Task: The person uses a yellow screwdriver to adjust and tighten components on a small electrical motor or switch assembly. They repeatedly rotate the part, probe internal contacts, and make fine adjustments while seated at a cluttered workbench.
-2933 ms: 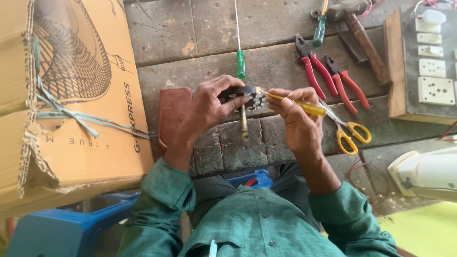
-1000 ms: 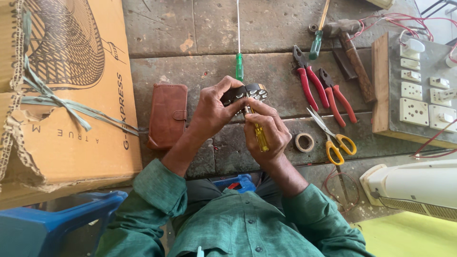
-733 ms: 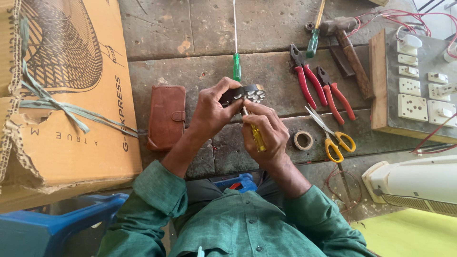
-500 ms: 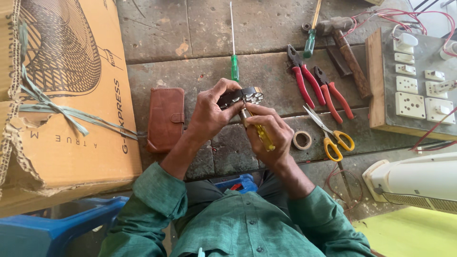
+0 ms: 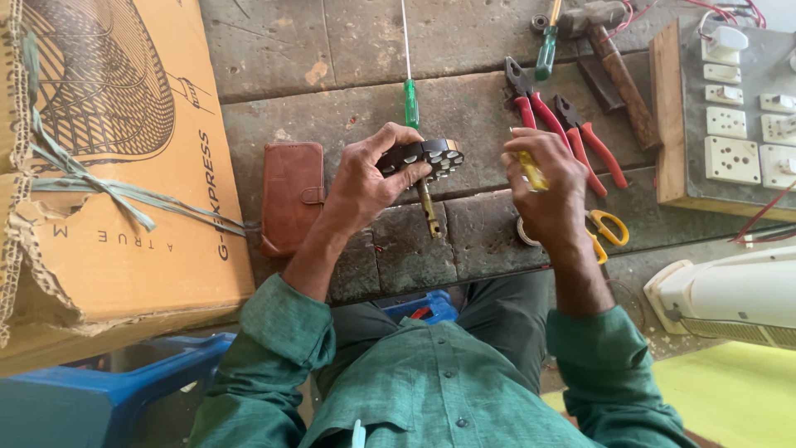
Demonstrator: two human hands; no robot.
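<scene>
While left hand [image 5: 365, 178] pinches round switch part [image 5: 431, 158], right hand [image 5: 543, 187] grips possibly yellow-handled screwdriver [image 5: 531, 170]; rough stone bench [image 5: 473, 99].

One package shows: a big cardboard box [image 5: 116, 166] on the left side. It is brown and flat on top, and it reaches from the top edge far down the picture. A line drawing of a round fan cage is printed on it in dark ink, with some dark letters beside the drawing. A pale green strip [image 5: 91, 182] is tied around the box and knotted in the middle. The edge of the box on the left is torn and ragged. The near end of the box rests over a blue plastic stool [image 5: 91, 398]. A brown leather wallet [image 5: 292, 197] lies just beside the box.
</scene>
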